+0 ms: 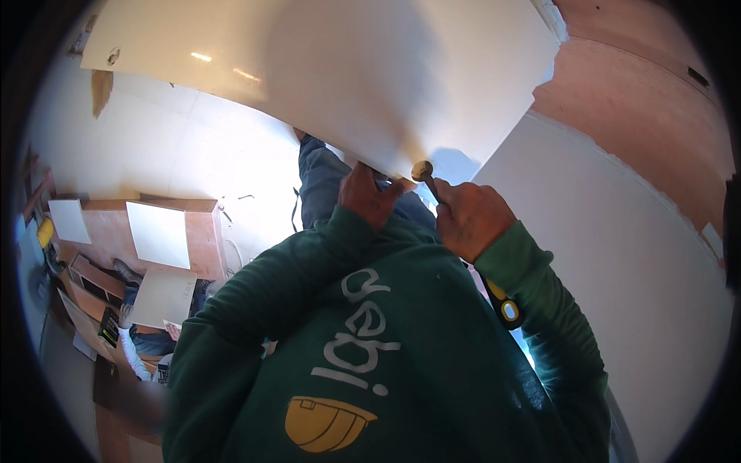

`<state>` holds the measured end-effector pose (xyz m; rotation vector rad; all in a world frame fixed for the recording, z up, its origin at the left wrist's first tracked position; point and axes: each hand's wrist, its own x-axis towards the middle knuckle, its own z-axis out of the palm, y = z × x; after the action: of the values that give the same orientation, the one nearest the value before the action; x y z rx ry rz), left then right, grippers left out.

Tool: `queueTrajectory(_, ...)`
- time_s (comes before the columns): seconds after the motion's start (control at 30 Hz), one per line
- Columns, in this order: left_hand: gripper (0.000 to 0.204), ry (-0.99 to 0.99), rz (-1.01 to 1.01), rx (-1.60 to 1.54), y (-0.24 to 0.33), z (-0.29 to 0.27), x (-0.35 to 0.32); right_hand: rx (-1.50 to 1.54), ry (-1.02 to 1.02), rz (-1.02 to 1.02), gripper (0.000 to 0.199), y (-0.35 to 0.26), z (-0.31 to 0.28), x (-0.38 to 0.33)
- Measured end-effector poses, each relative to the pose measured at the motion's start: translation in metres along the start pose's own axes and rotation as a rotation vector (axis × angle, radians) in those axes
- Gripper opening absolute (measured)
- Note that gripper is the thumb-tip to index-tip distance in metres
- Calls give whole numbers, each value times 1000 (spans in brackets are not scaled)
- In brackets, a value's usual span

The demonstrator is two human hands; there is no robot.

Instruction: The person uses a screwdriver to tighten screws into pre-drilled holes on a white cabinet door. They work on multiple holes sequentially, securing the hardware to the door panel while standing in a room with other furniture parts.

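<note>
A large white panel (347, 69) fills the top of the view, its lower edge close to my chest. My left hand (369, 197) grips that lower edge with the fingers curled on it. My right hand (469, 218) is closed on a tool that looks like a hammer. Its round tan head (422, 170) sits against the panel's edge right next to my left hand. The tool's black and yellow handle end (506, 309) sticks out below my right forearm. Both sleeves are green.
A tall white board (617, 255) stands at the right against a pinkish wall (641, 92). On the white tiled floor (170, 147) at the left lie wooden cabinet parts (202, 231) with white panels (158, 234). Another person's legs (147, 339) show at the lower left.
</note>
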<state>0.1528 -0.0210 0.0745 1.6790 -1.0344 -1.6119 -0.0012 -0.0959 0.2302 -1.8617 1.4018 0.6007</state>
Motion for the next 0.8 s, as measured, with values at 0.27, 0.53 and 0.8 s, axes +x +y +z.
queueTrajectory(0.27,58,-35,-30,18,4,-1,0,18,-52,40,31,-7,-5,0)
queueTrajectory(0.53,51,-22,7,47,2,-2,2,22,-14,41,33,-4,1,0)
queueTrajectory(0.8,54,-42,-5,-15,-3,1,3,85,-67,122,23,-10,-10,-4)
